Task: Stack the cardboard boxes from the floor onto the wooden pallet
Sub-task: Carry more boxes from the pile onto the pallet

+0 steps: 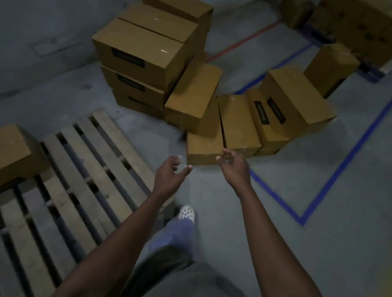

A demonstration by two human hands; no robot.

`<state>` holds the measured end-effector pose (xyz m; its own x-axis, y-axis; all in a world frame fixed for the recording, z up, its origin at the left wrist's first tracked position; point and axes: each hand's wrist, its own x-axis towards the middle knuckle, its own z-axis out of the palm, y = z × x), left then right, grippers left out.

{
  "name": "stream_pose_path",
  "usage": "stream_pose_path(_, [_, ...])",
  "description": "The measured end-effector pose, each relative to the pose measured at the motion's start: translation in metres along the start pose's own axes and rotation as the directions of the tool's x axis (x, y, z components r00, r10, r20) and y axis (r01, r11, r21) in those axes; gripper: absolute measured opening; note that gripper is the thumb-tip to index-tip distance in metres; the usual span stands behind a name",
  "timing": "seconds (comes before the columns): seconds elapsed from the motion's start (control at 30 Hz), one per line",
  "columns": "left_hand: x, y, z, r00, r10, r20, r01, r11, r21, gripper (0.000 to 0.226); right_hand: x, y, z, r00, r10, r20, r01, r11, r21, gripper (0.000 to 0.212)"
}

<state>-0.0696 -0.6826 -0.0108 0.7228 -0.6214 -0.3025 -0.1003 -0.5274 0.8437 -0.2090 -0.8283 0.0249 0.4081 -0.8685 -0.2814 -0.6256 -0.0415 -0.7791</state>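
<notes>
Both arms reach out, left hand [170, 173] and right hand [233, 167] empty with loose fingers, near a floor box [202, 149]

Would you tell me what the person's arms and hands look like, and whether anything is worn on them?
Both arms are bare up to the frame's edge, with no sleeves showing. The left hand and right hand wear no gloves; I see no watch, bracelet or rings in this dim view.
</notes>
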Motion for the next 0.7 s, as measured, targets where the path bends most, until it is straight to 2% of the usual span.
stream_pose_path(0.23, [0.147,0.059,0.046,1.0,0.01,0.007,-0.01,1.0,-0.026,0.054,0.152,-0.012,-0.026,0.998,0.056,0.034,-0.055,0.998,-0.03,0.036])
stream_pose_path(0.47, [0.253,0.102,0.069,0.999,-0.034,0.017,0.034,0.999,-0.026,0.024,0.28,-0.036,-0.051,0.993,0.115,0.027,-0.117,0.991,0.071,0.027])
stream_pose_path(0.53, [0.282,0.101,0.074,0.996,-0.081,0.033,0.082,0.996,-0.02,0.015,0.319,-0.039,-0.049,0.988,0.146,0.041,-0.149,0.986,0.077,0.026])
stream_pose_path(0.7, [0.375,0.089,0.087,0.969,-0.246,-0.031,0.244,0.968,-0.062,0.014,0.435,-0.043,-0.021,0.976,0.152,0.158,-0.161,0.986,0.042,0.022])
